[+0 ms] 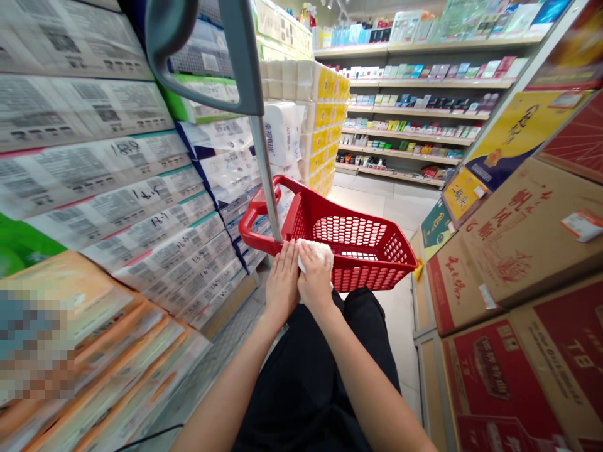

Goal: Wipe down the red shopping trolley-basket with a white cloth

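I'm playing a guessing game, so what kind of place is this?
It looks like a shop, perhaps a supermarket. The clues are the well-filled shelves at the back, the stacked cartons on the right and the red shopping basket.

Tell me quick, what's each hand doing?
Left hand: open, flat at the red basket's edge.
Right hand: holding a white cloth at the basket.

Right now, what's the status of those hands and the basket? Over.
Right hand on white cloth, at near side of red basket. Left hand flat alongside. Metal pole standing close by left fingertips.
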